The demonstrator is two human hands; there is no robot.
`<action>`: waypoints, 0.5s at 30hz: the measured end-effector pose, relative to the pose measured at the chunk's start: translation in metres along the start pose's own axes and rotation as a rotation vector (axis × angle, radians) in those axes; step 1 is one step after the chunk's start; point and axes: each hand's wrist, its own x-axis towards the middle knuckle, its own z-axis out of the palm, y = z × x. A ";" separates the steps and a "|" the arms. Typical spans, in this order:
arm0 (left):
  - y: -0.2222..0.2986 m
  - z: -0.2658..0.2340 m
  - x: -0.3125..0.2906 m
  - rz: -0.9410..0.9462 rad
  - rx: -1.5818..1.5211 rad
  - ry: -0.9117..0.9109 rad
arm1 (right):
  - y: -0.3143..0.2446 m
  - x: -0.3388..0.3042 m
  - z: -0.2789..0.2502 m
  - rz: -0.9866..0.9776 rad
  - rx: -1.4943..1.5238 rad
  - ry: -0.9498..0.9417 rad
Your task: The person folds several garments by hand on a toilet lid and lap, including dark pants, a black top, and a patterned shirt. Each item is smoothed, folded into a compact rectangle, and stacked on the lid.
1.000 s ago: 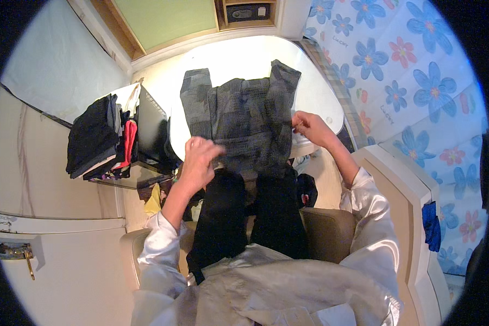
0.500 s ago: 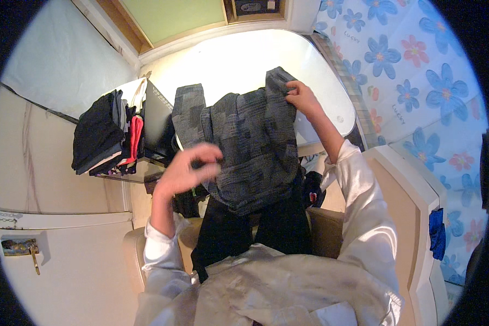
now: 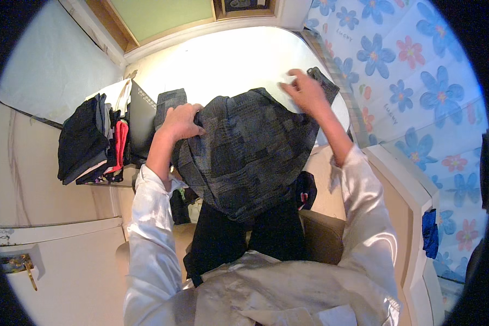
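Note:
A dark grey, patchwork-patterned long-sleeved top [image 3: 244, 146] lies spread over my lap and the near edge of the white table [image 3: 228, 60]. One sleeve points away on the left, and the other is stretched out to the far right. My left hand [image 3: 182, 122] is on the top near the left sleeve, its thumb and fingers closed around a fold of cloth. Over the right sleeve [image 3: 325, 87] my right hand [image 3: 305, 95] hovers with its fingers apart, holding nothing. That hand and its forearm cover part of the sleeve.
Folded clothes [image 3: 87, 136], black, grey and red, stand in a dark bin [image 3: 144, 119] left of the table. A white door with a brass handle [image 3: 30, 271] is at lower left. Flowered blue-and-white covering [image 3: 413, 70] hangs on the right, above a cream furniture edge [image 3: 402, 185].
My left hand has moved up and away onto the left side of the top. The right sleeve now lies spread out to the right, and my right hand has let go of it.

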 end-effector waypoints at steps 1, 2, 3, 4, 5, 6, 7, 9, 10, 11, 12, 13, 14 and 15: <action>0.002 -0.003 -0.002 -0.037 0.044 -0.019 | -0.014 0.009 0.012 0.101 -0.014 -0.156; 0.004 -0.006 -0.003 -0.070 0.088 -0.034 | -0.022 0.014 0.024 0.126 0.021 -0.220; 0.002 -0.003 -0.002 -0.044 0.053 0.003 | -0.018 0.019 0.041 0.096 0.051 -0.229; 0.001 -0.003 -0.004 -0.039 0.030 0.050 | -0.013 0.025 0.058 0.063 0.087 -0.242; 0.000 -0.001 -0.007 -0.036 0.006 0.096 | -0.011 0.030 0.065 0.022 0.160 -0.280; 0.000 0.000 -0.012 -0.031 -0.018 0.142 | -0.007 0.034 0.070 -0.018 0.232 -0.318; 0.006 0.000 -0.017 -0.019 -0.032 0.270 | -0.002 0.035 0.072 -0.049 0.296 -0.353; 0.013 -0.005 -0.032 0.003 -0.025 0.569 | -0.011 0.031 0.061 -0.067 0.504 -0.299; 0.018 -0.006 -0.036 0.018 -0.030 0.722 | -0.018 0.027 0.048 -0.072 0.598 -0.268; 0.023 -0.008 -0.040 0.046 0.078 0.896 | -0.030 0.022 0.036 -0.129 0.773 -0.134; 0.030 -0.011 -0.043 0.050 0.103 0.983 | -0.042 0.017 0.024 -0.179 0.940 0.006; 0.029 -0.011 -0.038 0.081 0.071 1.088 | -0.054 0.014 0.016 -0.219 0.919 0.199; 0.028 -0.010 -0.026 0.115 0.034 1.198 | -0.044 0.021 0.018 -0.253 0.795 0.347; 0.028 -0.006 -0.014 0.062 -0.074 1.175 | -0.037 0.022 0.023 -0.212 0.716 0.380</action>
